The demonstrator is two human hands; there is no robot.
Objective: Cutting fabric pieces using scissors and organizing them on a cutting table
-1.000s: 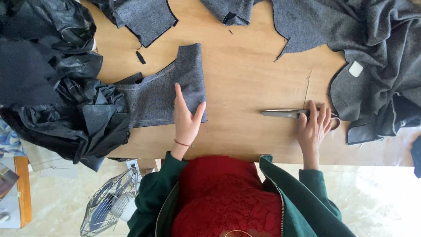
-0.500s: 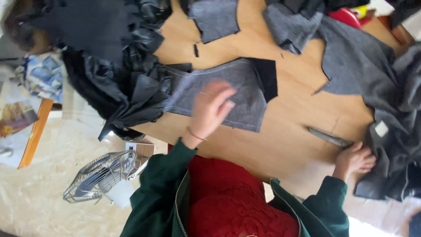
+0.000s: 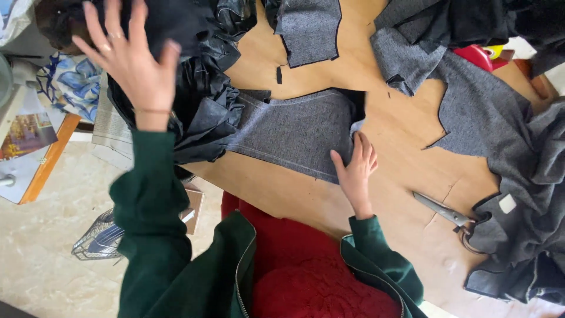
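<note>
Left hand (image 3: 132,62) raised at upper left of the frame, fingers spread apart, over black lining (image 3: 194,100). Right hand (image 3: 355,168) flat at centre, fingers together, pressing grey panel (image 3: 294,132) onto worktop (image 3: 376,206). Scissors (image 3: 444,211) lying at lower right. Wire basket (image 3: 100,238) on floor, lower left, contents unclear.

place: sewing workshop — cut grey fabric pieces (image 3: 297,126) | scissors (image 3: 444,209) | wooden cutting table (image 3: 382,194)
</note>
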